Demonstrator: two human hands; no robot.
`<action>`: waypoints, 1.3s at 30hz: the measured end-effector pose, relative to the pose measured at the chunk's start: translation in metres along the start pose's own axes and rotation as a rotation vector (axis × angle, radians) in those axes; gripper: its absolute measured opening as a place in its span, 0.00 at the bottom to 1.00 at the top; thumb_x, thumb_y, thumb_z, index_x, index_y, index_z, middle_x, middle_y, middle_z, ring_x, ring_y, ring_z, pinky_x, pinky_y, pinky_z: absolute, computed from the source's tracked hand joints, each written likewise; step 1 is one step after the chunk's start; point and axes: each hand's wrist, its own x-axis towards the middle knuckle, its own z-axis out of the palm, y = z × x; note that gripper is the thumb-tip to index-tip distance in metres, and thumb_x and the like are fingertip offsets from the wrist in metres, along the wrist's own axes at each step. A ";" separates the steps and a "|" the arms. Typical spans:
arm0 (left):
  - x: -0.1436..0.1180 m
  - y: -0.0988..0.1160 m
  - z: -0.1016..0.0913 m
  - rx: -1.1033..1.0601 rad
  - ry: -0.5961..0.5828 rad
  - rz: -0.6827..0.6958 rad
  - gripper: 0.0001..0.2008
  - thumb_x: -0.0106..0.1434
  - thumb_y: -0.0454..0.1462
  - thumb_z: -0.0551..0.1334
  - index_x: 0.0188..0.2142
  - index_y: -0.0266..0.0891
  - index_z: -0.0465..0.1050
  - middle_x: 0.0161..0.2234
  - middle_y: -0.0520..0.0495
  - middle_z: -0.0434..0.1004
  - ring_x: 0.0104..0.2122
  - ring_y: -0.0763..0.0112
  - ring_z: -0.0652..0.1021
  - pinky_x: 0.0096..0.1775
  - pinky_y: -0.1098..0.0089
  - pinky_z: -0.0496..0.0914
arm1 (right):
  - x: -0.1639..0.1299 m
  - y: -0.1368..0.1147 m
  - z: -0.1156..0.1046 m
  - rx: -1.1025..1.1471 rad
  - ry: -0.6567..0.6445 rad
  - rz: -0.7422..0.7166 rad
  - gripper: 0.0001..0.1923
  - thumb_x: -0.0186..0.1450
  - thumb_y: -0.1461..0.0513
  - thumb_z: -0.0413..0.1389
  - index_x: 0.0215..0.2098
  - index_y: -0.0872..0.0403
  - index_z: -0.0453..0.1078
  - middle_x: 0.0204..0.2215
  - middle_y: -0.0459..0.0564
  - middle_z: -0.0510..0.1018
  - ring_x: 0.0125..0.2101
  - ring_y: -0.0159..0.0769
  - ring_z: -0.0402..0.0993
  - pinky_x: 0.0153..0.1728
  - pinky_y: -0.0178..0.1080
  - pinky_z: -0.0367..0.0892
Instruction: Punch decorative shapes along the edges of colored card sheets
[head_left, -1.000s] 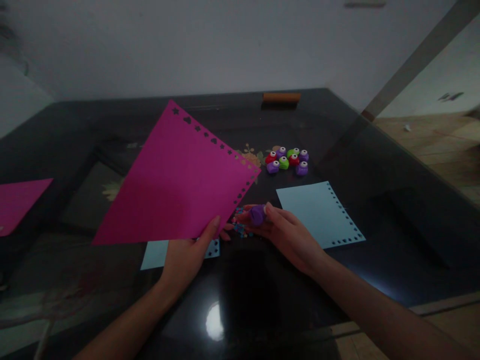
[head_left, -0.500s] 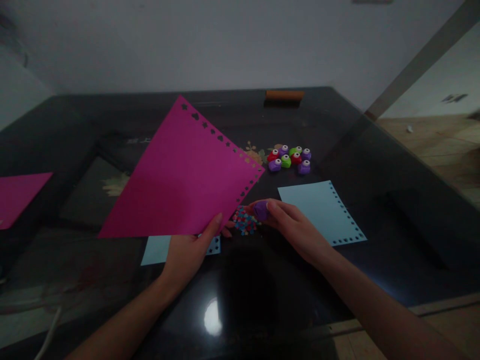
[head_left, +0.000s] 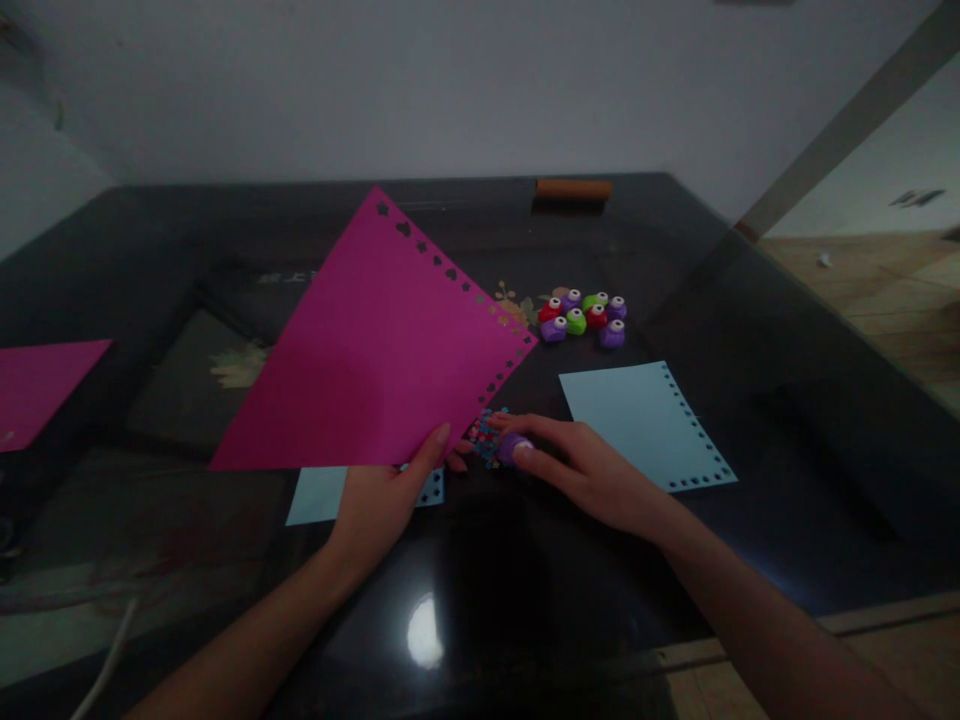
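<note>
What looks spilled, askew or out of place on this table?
A small heap of coloured paper bits lies loose on the black table, beside the purple punch under the right hand. Nothing else stands out.

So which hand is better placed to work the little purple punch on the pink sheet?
Probably the right hand: its fingers already rest on the purple punch, while the left hand grips the pink sheet.

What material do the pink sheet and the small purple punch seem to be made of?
Pink sheet: probably thin card or paper, matte; it stays flat though the left hand holds one corner, and shapes are cut along its edges. Purple punch under the right hand: probably moulded plastic, smooth.
</note>
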 end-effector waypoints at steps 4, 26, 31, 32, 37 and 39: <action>0.000 0.000 0.000 -0.008 0.004 0.002 0.14 0.60 0.44 0.57 0.23 0.43 0.76 0.25 0.53 0.80 0.30 0.66 0.79 0.44 0.66 0.71 | -0.001 -0.001 -0.005 -0.071 -0.031 -0.006 0.18 0.64 0.54 0.54 0.51 0.50 0.68 0.48 0.49 0.75 0.47 0.43 0.71 0.48 0.44 0.62; 0.001 -0.004 -0.002 0.049 0.048 0.035 0.17 0.59 0.44 0.57 0.16 0.43 0.71 0.22 0.52 0.78 0.29 0.65 0.78 0.39 0.67 0.70 | 0.003 0.004 -0.006 0.189 0.265 0.171 0.14 0.64 0.54 0.53 0.43 0.51 0.72 0.32 0.47 0.77 0.30 0.35 0.72 0.34 0.40 0.67; 0.006 -0.006 -0.004 0.065 0.026 0.020 0.18 0.59 0.44 0.57 0.17 0.41 0.72 0.22 0.51 0.78 0.27 0.65 0.77 0.36 0.67 0.69 | 0.003 0.009 -0.005 0.309 0.234 0.173 0.17 0.61 0.56 0.57 0.48 0.49 0.70 0.29 0.44 0.75 0.28 0.32 0.70 0.34 0.39 0.66; 0.007 -0.007 -0.004 0.058 0.022 0.017 0.17 0.59 0.44 0.57 0.17 0.41 0.72 0.22 0.50 0.78 0.26 0.65 0.77 0.36 0.66 0.69 | 0.003 0.011 -0.004 0.343 0.232 0.164 0.18 0.60 0.56 0.58 0.48 0.48 0.70 0.30 0.44 0.75 0.29 0.32 0.70 0.34 0.39 0.67; 0.011 -0.014 -0.002 -0.020 0.023 0.024 0.17 0.59 0.43 0.58 0.18 0.38 0.73 0.23 0.47 0.79 0.26 0.64 0.77 0.31 0.68 0.69 | 0.003 0.013 -0.002 0.416 0.276 0.131 0.21 0.53 0.61 0.64 0.46 0.48 0.71 0.36 0.45 0.76 0.35 0.34 0.72 0.38 0.40 0.67; 0.012 -0.016 -0.002 -0.011 0.022 0.021 0.17 0.59 0.44 0.58 0.19 0.37 0.74 0.22 0.46 0.79 0.24 0.65 0.76 0.29 0.69 0.68 | 0.002 0.010 -0.001 0.394 0.314 0.121 0.20 0.53 0.61 0.63 0.45 0.48 0.71 0.34 0.44 0.76 0.32 0.33 0.71 0.35 0.39 0.67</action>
